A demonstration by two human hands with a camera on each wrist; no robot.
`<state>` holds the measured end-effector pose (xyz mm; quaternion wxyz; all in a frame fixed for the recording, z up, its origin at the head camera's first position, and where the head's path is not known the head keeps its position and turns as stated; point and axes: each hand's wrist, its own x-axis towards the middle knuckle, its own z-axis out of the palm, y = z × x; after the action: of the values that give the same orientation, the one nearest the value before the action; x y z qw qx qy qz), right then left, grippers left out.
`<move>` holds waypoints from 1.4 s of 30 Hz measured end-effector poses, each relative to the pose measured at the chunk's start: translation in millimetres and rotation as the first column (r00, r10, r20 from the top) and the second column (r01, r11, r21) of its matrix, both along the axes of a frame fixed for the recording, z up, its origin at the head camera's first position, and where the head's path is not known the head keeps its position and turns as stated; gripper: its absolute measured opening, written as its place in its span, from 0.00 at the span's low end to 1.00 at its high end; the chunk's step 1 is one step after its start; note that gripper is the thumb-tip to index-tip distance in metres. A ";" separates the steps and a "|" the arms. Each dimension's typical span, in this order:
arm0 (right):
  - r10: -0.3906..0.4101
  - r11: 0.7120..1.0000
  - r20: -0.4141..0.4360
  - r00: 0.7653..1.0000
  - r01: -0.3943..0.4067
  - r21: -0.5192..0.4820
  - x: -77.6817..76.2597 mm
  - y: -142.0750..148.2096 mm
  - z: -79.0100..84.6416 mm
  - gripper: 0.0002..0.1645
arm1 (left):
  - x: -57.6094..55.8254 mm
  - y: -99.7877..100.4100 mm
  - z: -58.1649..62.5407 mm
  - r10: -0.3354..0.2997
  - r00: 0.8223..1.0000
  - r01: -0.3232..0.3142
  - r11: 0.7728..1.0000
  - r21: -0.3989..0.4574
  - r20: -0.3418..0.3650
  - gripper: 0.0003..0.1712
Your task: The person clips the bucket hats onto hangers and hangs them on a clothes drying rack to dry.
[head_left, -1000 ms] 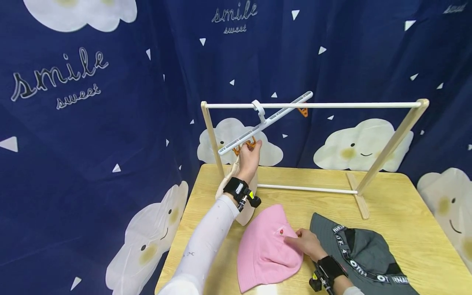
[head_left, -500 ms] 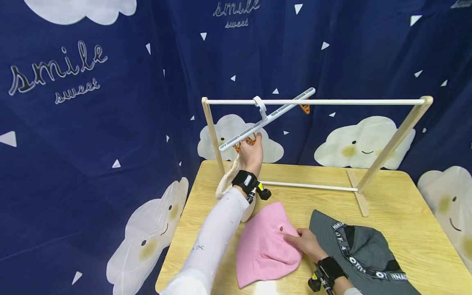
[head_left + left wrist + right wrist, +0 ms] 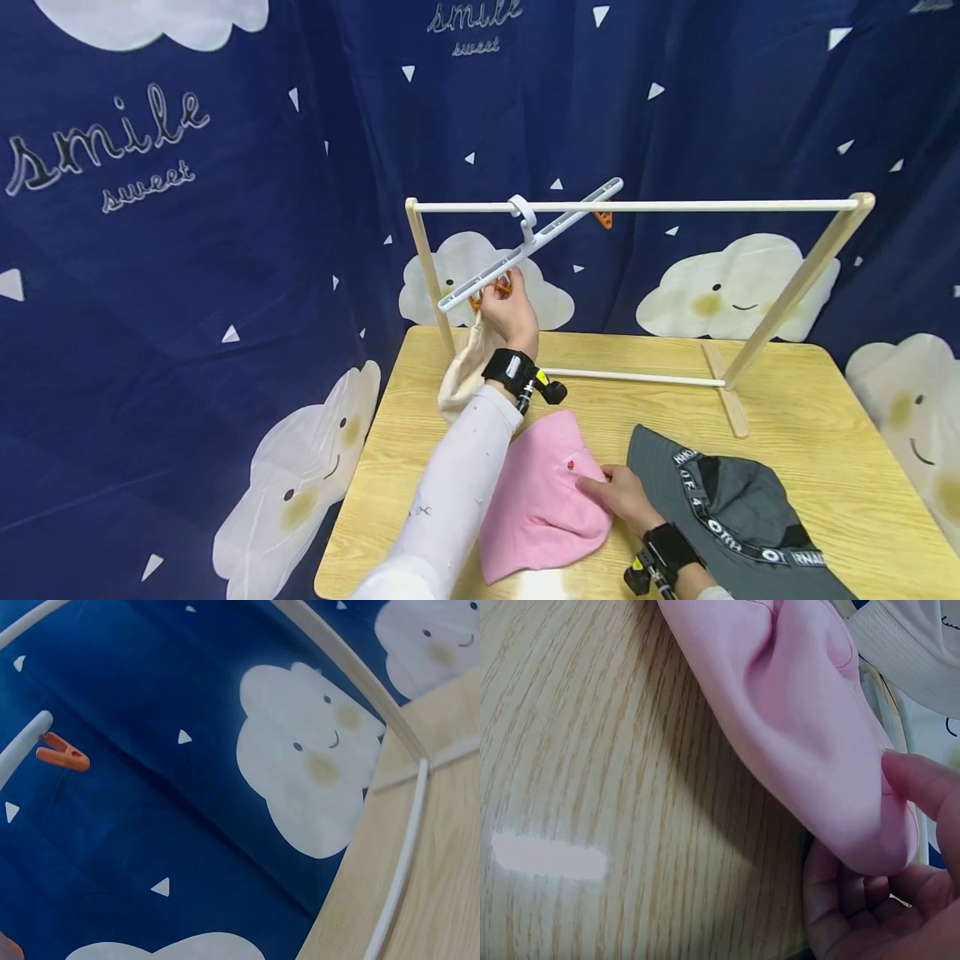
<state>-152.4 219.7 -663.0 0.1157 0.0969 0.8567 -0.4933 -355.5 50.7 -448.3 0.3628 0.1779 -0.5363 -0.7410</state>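
Observation:
In the head view, my left hand (image 3: pixel 513 317) is raised under the lower end of a white hanger (image 3: pixel 510 258), its fingers pinching an orange clip (image 3: pixel 501 287). From a second orange clip (image 3: pixel 475 302) beside it hangs a cream fabric hat (image 3: pixel 463 379), partly hidden by my left arm. My right hand (image 3: pixel 630 497) grips the edge of a pink bucket hat (image 3: pixel 543 508) on the table; in the right wrist view, its thumb lies on top of the cloth and its fingers curl underneath. Only a fingertip of the left hand enters the left wrist view's corner.
The hanger hooks over the rail (image 3: pixel 675 206) of a wooden rack (image 3: pixel 795 292). Another orange clip (image 3: pixel 66 754) sits at the hanger's far end. A dark grey bucket hat (image 3: pixel 742 508) lies on the wooden table (image 3: pixel 847 467), right of my right hand. A blue curtain (image 3: pixel 300 250) hangs behind.
My left wrist and forearm have swung rightward, while the fingers stay at the clip. More of the cream hat's left side shows and its lower part is now covered. The right hand keeps its hold.

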 end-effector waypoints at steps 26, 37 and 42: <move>-0.037 0.994 -0.078 0.996 0.028 -0.109 -3.1 -5.0 3.0 0.16 | -16.3 -33.0 2.5 0.074 0.968 0.043 0.892 -0.449 0.240 0.17; -0.053 0.993 -0.025 0.998 0.050 -0.111 -0.4 -7.3 4.6 0.19 | -12.5 -39.2 7.1 0.031 0.942 0.135 0.876 -0.464 0.333 0.26; -0.032 0.987 -0.045 0.998 0.025 -0.159 4.4 -10.4 2.4 0.21 | -10.9 -45.0 1.3 0.050 0.939 0.147 0.836 -0.528 0.341 0.26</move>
<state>-148.0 209.3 -660.6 0.0957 0.0878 0.8159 -0.5634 -366.5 5.8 -447.0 0.2805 0.1789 -0.7840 -0.5241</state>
